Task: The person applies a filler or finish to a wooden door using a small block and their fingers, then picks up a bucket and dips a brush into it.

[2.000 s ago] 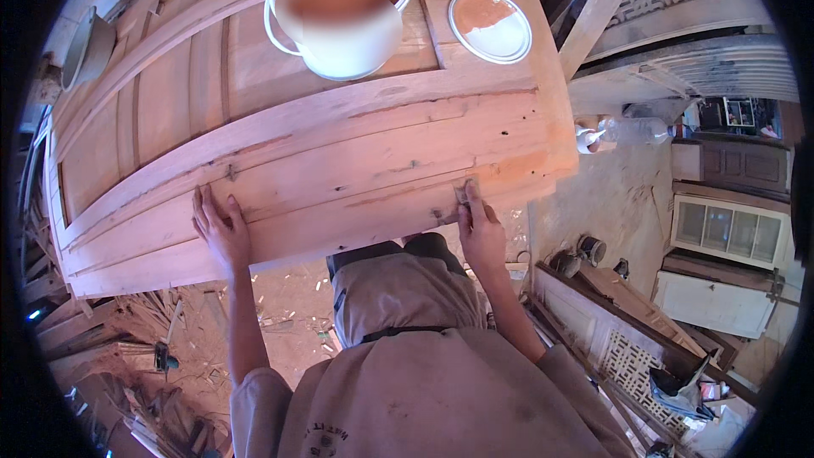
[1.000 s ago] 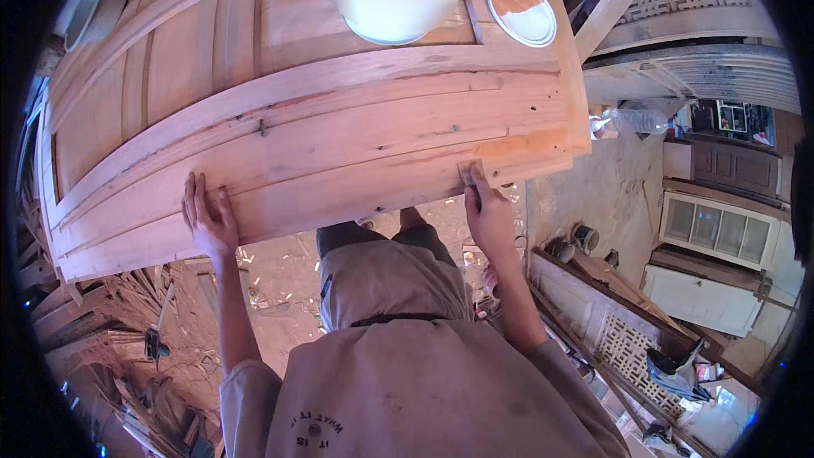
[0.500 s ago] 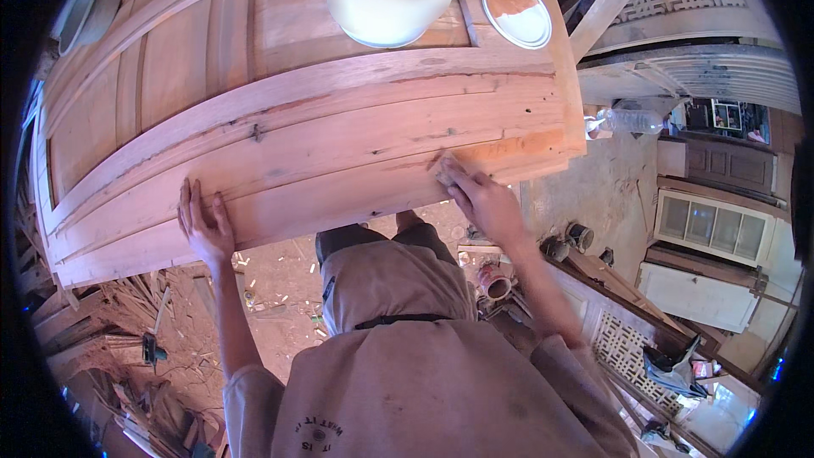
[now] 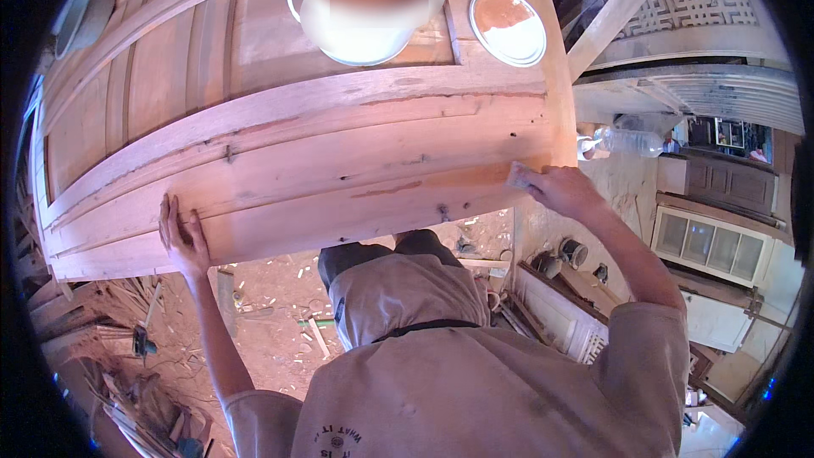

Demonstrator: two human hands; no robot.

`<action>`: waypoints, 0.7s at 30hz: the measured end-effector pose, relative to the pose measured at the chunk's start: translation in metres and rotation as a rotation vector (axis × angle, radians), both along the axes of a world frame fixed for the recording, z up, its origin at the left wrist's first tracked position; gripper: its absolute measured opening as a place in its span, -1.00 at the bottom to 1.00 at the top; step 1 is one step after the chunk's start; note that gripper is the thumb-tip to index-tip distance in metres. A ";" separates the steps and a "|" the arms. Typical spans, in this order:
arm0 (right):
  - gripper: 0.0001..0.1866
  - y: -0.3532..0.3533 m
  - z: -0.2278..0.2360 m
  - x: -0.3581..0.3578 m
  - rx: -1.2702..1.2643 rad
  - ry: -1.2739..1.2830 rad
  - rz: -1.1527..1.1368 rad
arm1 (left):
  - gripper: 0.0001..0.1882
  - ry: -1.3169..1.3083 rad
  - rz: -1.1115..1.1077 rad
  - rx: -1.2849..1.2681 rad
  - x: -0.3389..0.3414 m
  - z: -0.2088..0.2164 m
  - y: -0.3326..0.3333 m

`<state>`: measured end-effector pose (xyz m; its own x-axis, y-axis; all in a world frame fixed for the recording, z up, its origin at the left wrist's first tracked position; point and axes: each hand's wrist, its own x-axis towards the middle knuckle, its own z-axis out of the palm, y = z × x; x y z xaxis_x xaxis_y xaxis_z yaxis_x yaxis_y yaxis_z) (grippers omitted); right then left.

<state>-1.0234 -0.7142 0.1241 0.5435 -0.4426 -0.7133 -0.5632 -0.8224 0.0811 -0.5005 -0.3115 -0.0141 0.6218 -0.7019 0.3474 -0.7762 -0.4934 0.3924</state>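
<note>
Half a second ago my right hand (image 4: 572,192) was further left, near the left end of the orange patch (image 4: 479,175); now it has gone along the near strip of the wooden panel (image 4: 297,203) to its right end, and it covers the near right corner there. My fingers are closed on a small pale pad (image 4: 516,175), pinched between thumb and fingertips, with its far end against the wood just beside the orange patch. With that sweep my arm has swung out: the elbow is bent and stands well to the right, where before the forearm came up more steeply from below, and the sleeve (image 4: 644,356) has gone outward with it. The hand now points left across the corner, its back toward me. My left hand (image 4: 182,242) has kept its place on the wood; it grips nothing, fingers apart and laid on the panel by its near edge, the wrist over that edge and the forearm running down toward my lower left. The whole view has tilted a little, yet the white bucket (image 4: 356,42) of reddish-brown stuff and the round lid (image 4: 521,41) remain where they were, on the panel's far part.
</note>
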 end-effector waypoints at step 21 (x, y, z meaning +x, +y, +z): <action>-0.48 0.200 -0.085 0.139 -0.253 -0.843 -0.752 | -0.52 -0.018 0.000 0.016 0.000 0.004 -0.003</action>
<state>-0.8846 -0.5144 0.0388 0.3435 -0.9344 -0.0941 -0.8570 -0.2709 -0.4384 -0.5007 -0.3144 -0.0104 0.6152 -0.7076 0.3476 -0.7834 -0.4993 0.3701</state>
